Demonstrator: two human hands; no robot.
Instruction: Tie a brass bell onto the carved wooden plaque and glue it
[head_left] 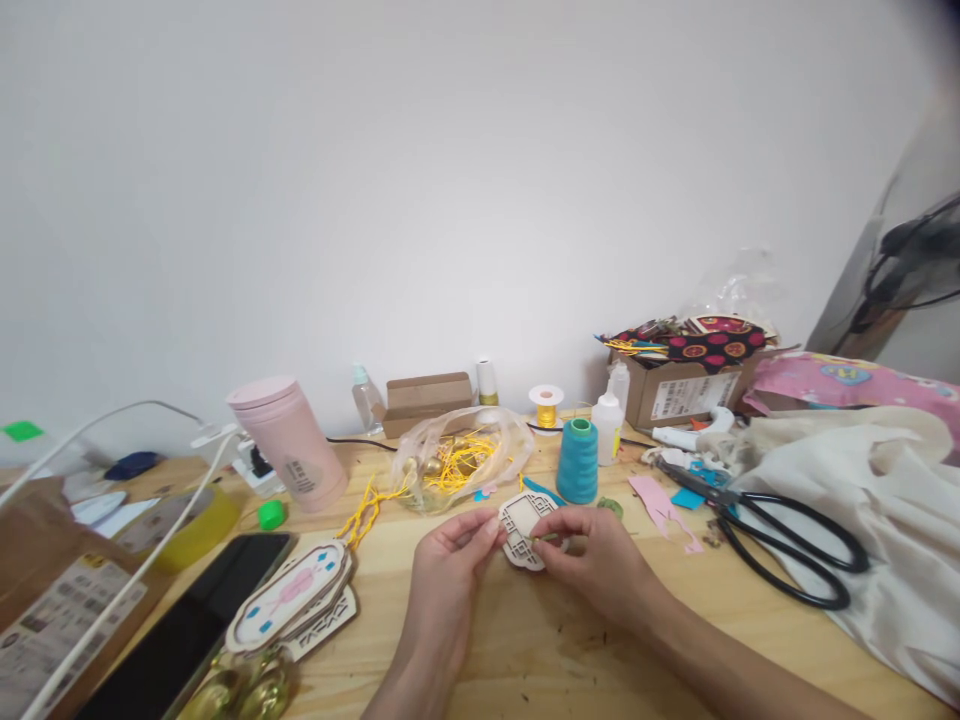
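Note:
A small wooden plaque (pixel 523 508) with fretwork cut-outs is held tilted above the table. My left hand (pixel 454 565) pinches its left edge between thumb and fingers. Over the plaque's right side, my right hand (pixel 600 555) is closed on a small thin green piece (pixel 545 538), too small to make out fully. Just behind stand a teal thread cone (pixel 577 462) and a white squeeze bottle (pixel 606 425). To the left lies a stack of wooden plaques, the top one (pixel 289 597) bearing pink and blue shapes, with yellow cord (pixel 366 520) attached.
Black-handled scissors (pixel 795 545) lie on white cloth (pixel 847 480) at right, near pink scraps (pixel 664 510). A plastic bag (pixel 420 440) holds yellow cord behind my hands. At left are a pink tumbler (pixel 289 440), phone (pixel 202 620), gold bells (pixel 240 685) and a tape roll (pixel 184 530).

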